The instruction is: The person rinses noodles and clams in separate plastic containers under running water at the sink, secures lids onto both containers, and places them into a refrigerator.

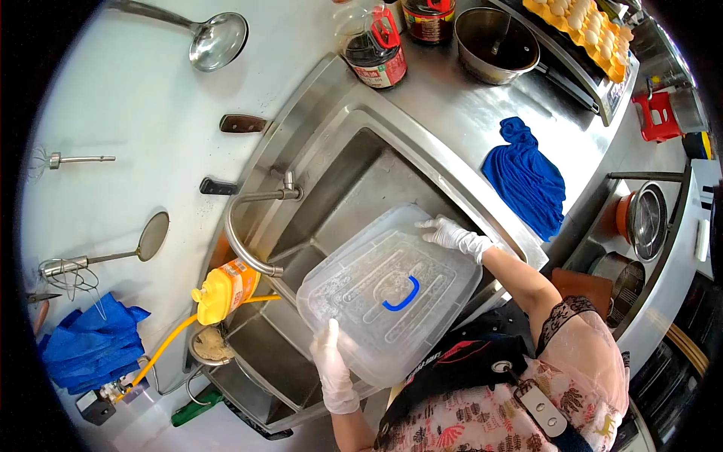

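A clear plastic box with a lid and a blue handle [392, 290] is held over the steel sink [392, 181], close to the person's apron. My gloved left hand [335, 369] grips its edge at the lower left, thumb along the side. At the upper right edge, my gloved right hand [456, 237] holds the box with its fingers over the rim. Droplets or wet marks show on the lid. The curved faucet [245, 237] stands beside the box, over the sink divider. A yellow bottle [226, 290] is left of the faucet.
A blue cloth [525, 177] lies on the steel counter right of the sink. Behind are a sauce jug [374, 49], a pot [495, 45] and an egg tray [587, 30]. A ladle [218, 41], knives and whisks line the white wall. A yellow hose [169, 346] runs at lower left.
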{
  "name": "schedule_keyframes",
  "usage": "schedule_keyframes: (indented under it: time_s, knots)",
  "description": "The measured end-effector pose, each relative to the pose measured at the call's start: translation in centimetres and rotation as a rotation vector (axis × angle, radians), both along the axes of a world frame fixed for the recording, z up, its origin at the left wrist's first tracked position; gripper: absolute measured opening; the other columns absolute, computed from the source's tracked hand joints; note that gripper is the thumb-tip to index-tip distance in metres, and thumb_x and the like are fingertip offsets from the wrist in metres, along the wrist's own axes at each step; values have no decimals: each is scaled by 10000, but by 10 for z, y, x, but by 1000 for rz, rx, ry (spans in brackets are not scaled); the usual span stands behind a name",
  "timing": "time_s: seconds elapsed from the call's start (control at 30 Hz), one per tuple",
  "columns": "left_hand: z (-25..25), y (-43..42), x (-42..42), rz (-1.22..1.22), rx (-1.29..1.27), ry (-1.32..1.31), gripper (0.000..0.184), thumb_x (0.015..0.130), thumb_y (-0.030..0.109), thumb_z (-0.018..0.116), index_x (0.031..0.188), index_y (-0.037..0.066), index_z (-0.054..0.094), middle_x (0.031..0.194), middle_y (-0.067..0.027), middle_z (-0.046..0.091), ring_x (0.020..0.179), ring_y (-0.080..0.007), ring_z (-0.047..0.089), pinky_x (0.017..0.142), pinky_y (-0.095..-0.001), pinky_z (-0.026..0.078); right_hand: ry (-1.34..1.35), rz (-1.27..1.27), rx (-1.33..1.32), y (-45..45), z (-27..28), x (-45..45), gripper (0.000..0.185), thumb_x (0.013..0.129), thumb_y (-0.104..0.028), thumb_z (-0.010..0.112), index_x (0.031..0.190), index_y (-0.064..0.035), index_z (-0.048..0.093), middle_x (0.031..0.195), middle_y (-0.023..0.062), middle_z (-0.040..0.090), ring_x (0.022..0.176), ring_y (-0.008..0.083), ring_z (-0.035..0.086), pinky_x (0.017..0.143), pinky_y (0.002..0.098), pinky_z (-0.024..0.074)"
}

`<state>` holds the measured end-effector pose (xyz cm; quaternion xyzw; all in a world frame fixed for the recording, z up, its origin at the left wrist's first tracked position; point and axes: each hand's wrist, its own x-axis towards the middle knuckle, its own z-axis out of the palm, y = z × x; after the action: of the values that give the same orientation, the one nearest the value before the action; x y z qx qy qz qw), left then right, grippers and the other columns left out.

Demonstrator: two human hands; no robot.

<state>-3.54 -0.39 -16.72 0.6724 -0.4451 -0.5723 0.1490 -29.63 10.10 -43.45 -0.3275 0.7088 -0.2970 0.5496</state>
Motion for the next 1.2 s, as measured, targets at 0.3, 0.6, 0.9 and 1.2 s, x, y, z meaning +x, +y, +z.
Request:
schedule_keyframes:
  time_s: [0.3, 0.6, 0.9, 1.2]
  knots:
    - [0, -11, 3, -67, -26, -46, 228, 905, 242, 562, 873, 23, 622, 756, -2, 577, 642, -98, 522, 579, -244, 414, -26, -18, -104, -1, -4, 3, 439, 799, -231, 653, 1226, -166, 575, 1138, 227, 587, 1070, 347, 553, 941, 366, 417]
    - [13, -12, -11, -60, -46, -21, 218, 906, 224, 566, 843, 24, 625, 732, 8, 565, 640, -87, 511, 572, -232, 409, -43, -31, -113, 1, -15, 9, 428, 792, -212, 656, 1206, -132, 586, 1124, 204, 607, 1057, 311, 577, 929, 348, 427]
    - [11, -14, -5, -79, -51, -20, 230, 906, 223, 565, 914, 7, 642, 777, 3, 583, 669, -86, 514, 593, -232, 416, -7, -36, -136, 3, -18, 14, 411, 789, -225, 642, 1194, -168, 600, 1096, 195, 622, 1012, 331, 601, 908, 369, 445]
    - [13, -12, -9, -60, -57, -4, 263, 907, 216, 566, 1011, -21, 612, 851, -13, 603, 717, -91, 537, 631, -240, 436, -67, -34, -123, 4, -12, 14, 431, 796, -226, 632, 1220, -165, 581, 1157, 183, 600, 1080, 315, 573, 946, 357, 422]
